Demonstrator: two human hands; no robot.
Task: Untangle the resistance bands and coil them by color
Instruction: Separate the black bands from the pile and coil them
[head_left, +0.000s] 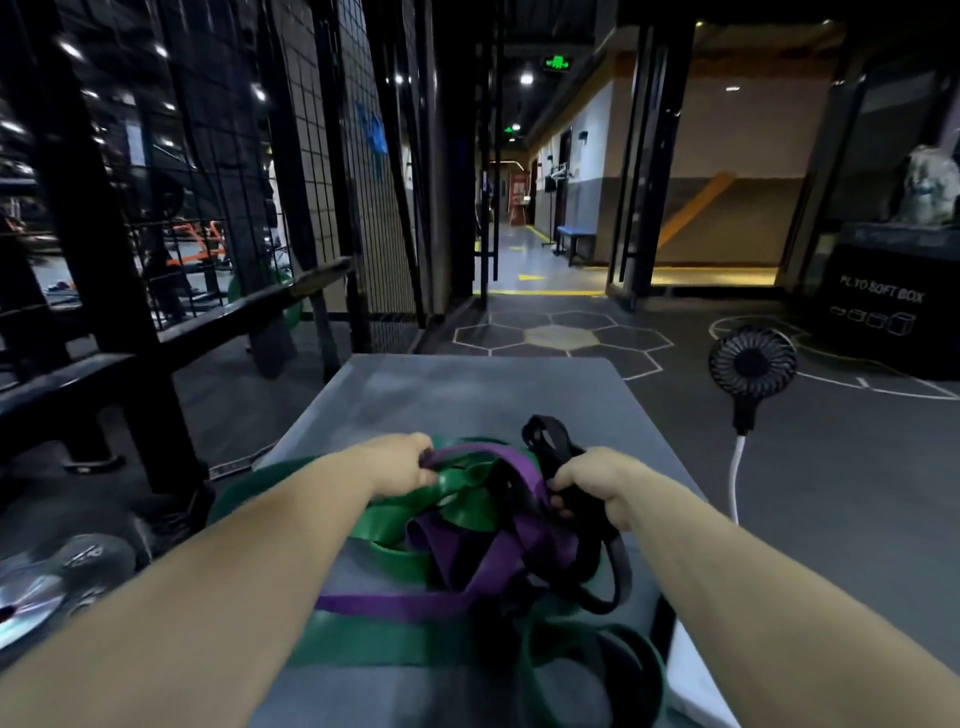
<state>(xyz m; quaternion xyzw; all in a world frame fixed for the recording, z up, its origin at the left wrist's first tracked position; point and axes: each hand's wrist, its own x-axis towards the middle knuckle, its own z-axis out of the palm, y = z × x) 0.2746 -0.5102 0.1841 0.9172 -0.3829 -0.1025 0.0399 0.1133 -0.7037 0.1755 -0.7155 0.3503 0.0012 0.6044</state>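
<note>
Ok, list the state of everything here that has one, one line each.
purple band, tangled, uncoiled
green bands, tangled, uncoiled, spread over the grey platform
black band, tangled, one loop sticking up
left hand, gripping the purple band
right hand, gripping the black band
fan, upright on the floor, cable attached; running or not, cannot tell

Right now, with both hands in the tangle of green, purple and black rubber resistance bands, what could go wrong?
1. The left hand grips the purple flat rubber band and the right hand the black rubber band; both cross mid-tangle, so pulling apart may tighten the knot.
2. The wide green rubber band droops off the left edge of the grey padded platform and could slide down.
</note>
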